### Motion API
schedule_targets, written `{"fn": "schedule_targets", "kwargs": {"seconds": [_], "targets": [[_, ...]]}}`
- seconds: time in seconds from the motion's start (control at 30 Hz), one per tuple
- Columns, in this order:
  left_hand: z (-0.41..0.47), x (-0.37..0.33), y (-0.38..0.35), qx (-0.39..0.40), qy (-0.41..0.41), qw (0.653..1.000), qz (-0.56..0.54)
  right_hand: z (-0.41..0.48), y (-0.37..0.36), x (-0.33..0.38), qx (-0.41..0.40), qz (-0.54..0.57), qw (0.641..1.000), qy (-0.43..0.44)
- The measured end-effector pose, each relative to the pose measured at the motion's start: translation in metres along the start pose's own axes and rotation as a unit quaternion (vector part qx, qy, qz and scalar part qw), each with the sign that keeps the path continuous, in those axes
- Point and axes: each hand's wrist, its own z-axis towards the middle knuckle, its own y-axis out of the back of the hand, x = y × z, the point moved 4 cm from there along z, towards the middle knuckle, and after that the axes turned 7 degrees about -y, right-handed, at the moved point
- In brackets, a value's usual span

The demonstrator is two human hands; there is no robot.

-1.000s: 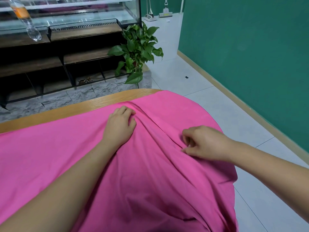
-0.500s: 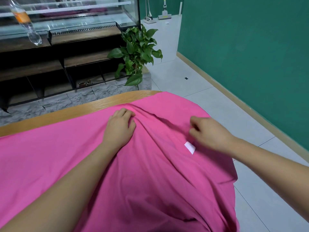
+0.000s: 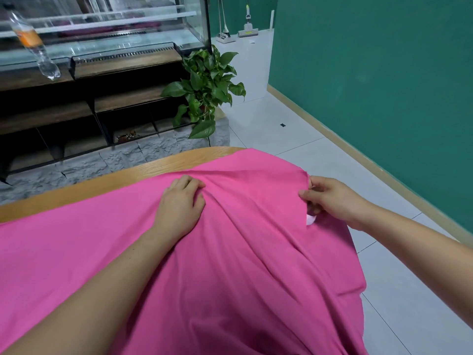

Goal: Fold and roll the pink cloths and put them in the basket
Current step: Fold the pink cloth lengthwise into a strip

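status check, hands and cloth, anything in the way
Left hand grips a bunch of the pink cloth on the table; right hand pinches its right edge. Cloth spread out, not yet folded. No basket in view.

Wooden table (image 3: 107,181) under pink cloth (image 3: 230,265)

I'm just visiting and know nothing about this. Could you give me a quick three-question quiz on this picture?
1. True or false: the left hand holds down the pink cloth.
2. What does the right hand pinch? A) the cloth's edge B) a bottle C) a leaf
3. Fill in: the cloth lies on a wooden ____.
Key: 1 true; 2 A; 3 table.
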Motion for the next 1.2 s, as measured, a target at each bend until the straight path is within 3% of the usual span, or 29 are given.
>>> {"fn": "schedule_targets", "kwargs": {"seconds": [0.2, 0.33, 0.6, 0.7, 0.9, 1.03, 1.2], "targets": [[0.017, 0.005, 0.0, 0.025, -0.012, 1.0, 0.001, 0.049, 0.02, 0.039, -0.145, 0.052, 0.988, 0.027], [0.034, 0.003, 0.001, 0.01, -0.005, 1.0, -0.013, 0.083, 0.012, 0.053, -0.133, 0.06, 0.989, 0.015], [0.063, 0.022, -0.002, -0.012, 0.078, 0.997, -0.004, 0.135, 0.02, 0.069, -0.223, -0.135, 0.964, 0.058], [0.073, 0.028, -0.002, -0.006, 0.106, 0.994, -0.001, 0.153, 0.021, 0.079, -0.213, -0.151, 0.963, 0.066], [0.089, 0.048, -0.004, 0.018, 0.15, 0.988, -0.036, 0.175, 0.014, 0.071, -0.162, -0.082, 0.983, 0.035], [0.096, 0.049, -0.005, 0.033, 0.155, 0.987, -0.007, 0.186, 0.016, 0.07, -0.165, -0.128, 0.978, 0.007], [0.087, 0.046, -0.004, -0.02, 0.125, 0.992, -0.001, 0.194, 0.015, 0.071, -0.215, -0.154, 0.964, 0.025]]}}
